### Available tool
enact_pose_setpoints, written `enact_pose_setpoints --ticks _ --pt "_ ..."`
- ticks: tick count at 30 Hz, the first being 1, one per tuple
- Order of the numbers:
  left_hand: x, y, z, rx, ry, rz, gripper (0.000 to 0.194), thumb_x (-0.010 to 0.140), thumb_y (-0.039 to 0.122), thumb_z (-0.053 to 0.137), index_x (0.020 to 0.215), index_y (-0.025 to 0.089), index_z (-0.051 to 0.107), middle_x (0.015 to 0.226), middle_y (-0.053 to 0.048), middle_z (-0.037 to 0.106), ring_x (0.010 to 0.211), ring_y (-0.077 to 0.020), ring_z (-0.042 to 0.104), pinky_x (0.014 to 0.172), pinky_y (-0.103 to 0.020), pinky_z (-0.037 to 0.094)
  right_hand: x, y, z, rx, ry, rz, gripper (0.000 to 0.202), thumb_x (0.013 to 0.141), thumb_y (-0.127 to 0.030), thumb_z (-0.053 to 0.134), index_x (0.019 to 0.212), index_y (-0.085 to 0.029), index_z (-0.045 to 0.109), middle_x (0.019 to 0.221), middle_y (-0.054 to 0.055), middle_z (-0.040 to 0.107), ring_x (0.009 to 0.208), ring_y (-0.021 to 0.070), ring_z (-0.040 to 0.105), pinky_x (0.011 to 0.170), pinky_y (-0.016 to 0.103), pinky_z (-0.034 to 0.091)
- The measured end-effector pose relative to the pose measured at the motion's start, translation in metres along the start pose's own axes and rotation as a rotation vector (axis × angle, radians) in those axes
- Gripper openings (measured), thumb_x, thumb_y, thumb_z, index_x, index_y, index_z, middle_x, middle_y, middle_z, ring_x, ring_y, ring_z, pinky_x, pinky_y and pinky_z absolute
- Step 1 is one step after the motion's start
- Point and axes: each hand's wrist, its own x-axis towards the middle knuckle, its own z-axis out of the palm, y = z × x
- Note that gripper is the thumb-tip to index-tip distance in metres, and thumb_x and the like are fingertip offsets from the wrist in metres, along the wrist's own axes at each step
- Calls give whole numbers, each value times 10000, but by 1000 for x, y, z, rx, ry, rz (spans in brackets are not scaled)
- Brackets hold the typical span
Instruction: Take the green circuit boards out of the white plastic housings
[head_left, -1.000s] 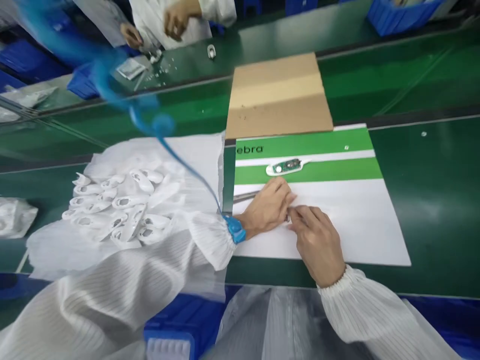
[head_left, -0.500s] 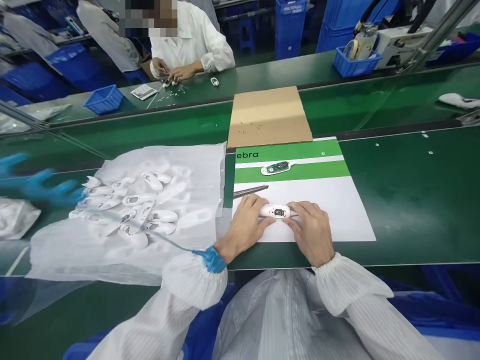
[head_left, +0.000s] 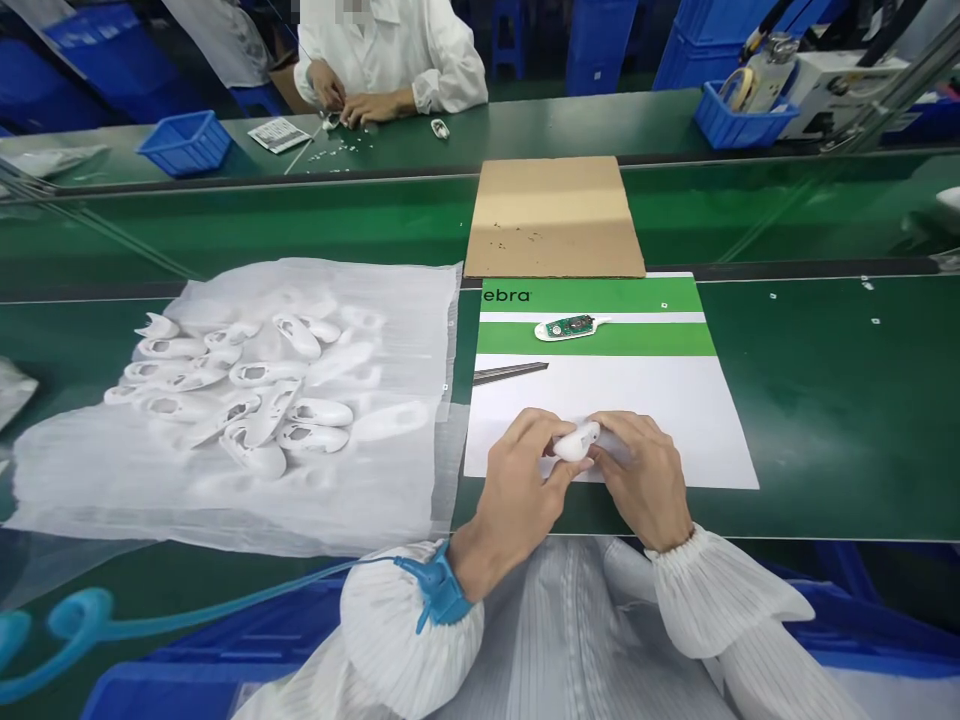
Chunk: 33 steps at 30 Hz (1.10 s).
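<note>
Left hand [head_left: 529, 490] and right hand [head_left: 646, 482] pinch a white plastic piece [head_left: 577, 443], fingers closed; one white shell [head_left: 541, 332] holds a green circuit board [head_left: 577, 325] (seemingly fitted); heaped hollow white shells [head_left: 274, 414] look boardless.

Your smock [head_left: 525, 660], 5 o'clock: pale grey-white, fine lengthwise stripes, vertical seam [head_left: 574, 605] down the front. Your left sleeve [head_left: 409, 630], 7 o'clock: white, puffed, gathered at its end. Your right sleeve [head_left: 772, 650], 4 o'clock: white, striped, its elasticated cuff [head_left: 694, 552] flaring wide. On your left, a blue wrist strap [head_left: 446, 592] with short tail; its blue cord [head_left: 225, 612] runs toward 8 o'clock, thin first, then thickly coiled.
</note>
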Motion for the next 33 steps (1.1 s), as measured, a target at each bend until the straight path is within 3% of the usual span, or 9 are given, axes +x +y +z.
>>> enact_pose_setpoints --ticks 3,6,8,10,13,15,19,23,33 --pt "-3 0 -4 23 19 -79 136 821 213 733 907 200 629 901 -9 618 791 -147 575 693 -286 503 0 -1 -1 -8 18 -45 322 889 -280 649 1207 -233 624 1165 54 673 1088 233 581 902 380 442" --pt "2 -3 -14 175 -24 -157 190 872 331 680 974 192 600 930 -37 625 840 -194 598 717 -342 520 4 -5 -2 -104 -21 -164 264 926 -299 614 1185 -253 635 1157 45 666 1084 229 576 893 400 416" --pt "14 -8 -18 314 -16 -60 333 910 377 623 1169 182 545 1134 -101 601 1055 -260 573 875 -435 510 9 -8 -2 -180 -106 -229 221 942 -302 589 1150 -255 646 1156 46 652 1064 234 570 868 413 415" --pt "32 -17 -17 384 -54 163 462 935 395 577 1312 159 451 1321 -147 509 1236 -294 468 1038 -485 428 12 -10 1 -201 -179 -264 193 954 -262 560 1123 -228 646 1170 62 627 1043 238 557 834 407 438" --pt "60 -34 -8 401 -319 436 394 994 384 448 1287 123 476 1316 -148 518 1226 -270 460 1082 -446 401 12 -10 7 -145 -176 -298 147 961 -191 511 1014 -173 647 1138 92 611 1020 238 543 811 388 483" --pt "72 -43 -3 413 -455 471 377 1018 380 375 1249 114 510 1283 -145 539 1189 -254 479 1062 -429 419 8 -8 13 -106 -136 -319 141 957 -172 506 1005 -157 638 1118 106 605 1046 243 540 837 388 510" --pt "79 -50 -4 374 -573 491 352 1024 381 361 1160 129 566 1249 -125 560 1161 -225 493 1051 -398 420 -4 -4 29 -90 -52 -334 244 957 -184 502 1184 -142 582 1213 139 589 1184 270 527 920 420 537" --pt "77 -49 -7 334 -571 494 318 1017 375 378 1111 148 582 1204 -118 580 1101 -217 516 1001 -396 446 -14 -2 41 -148 -3 -343 357 980 -280 463 1285 -101 515 1251 187 592 1208 307 551 960 488 537" --pt "77 -50 -5 339 -560 453 280 1004 305 380 1052 117 583 1199 -154 591 1111 -234 520 1011 -410 443 -11 -6 38 -209 -37 -450 286 977 -256 421 1080 -63 605 1073 201 663 1057 307 630 975 496 507"
